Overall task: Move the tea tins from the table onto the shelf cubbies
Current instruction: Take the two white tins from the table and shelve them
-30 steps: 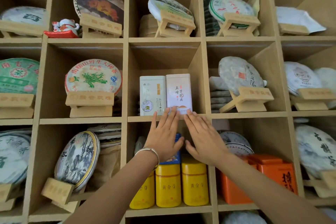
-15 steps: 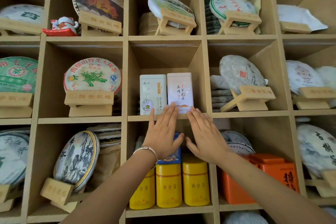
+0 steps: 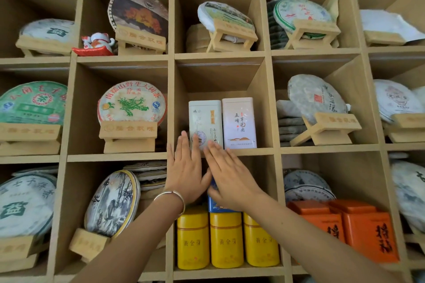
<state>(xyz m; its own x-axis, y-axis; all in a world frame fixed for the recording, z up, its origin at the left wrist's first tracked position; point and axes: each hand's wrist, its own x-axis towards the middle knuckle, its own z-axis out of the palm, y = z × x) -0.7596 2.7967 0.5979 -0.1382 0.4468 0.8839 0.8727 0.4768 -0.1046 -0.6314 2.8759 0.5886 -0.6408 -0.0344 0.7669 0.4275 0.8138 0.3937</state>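
Centre cubby (image 3: 220, 76) of the wooden shelf (image 3: 171, 103): holds two rectangular tea tins, both upright, long axis vertical, printed fronts facing outward. The pale green-white tin (image 3: 205, 119) stands on the left, the pale pink tin (image 3: 239, 122) on the right, their sides touching or very nearly so, both near the front edge of the cubby floor.

Left hand (image 3: 187, 174): grip wide, fingers straight and together, fingertips (image 3: 196, 140) lying over the lower front of the green-white tin; a silver bangle (image 3: 171, 197) sits on the wrist. Right hand (image 3: 230, 177): grip wide, fingers straight, tips at the bottom front of the same tin by the shelf edge. Neither hand holds anything. Actual contact with the tin cannot be confirmed.

Cubby below: three yellow tins (image 3: 226, 240) upright in a row, a blue tin (image 3: 215, 202) resting on top, partly hidden by the hands. Cubby to its right: orange tins (image 3: 368, 232). Surrounding cubbies: wrapped round tea cakes (image 3: 132, 104) on wooden stands.
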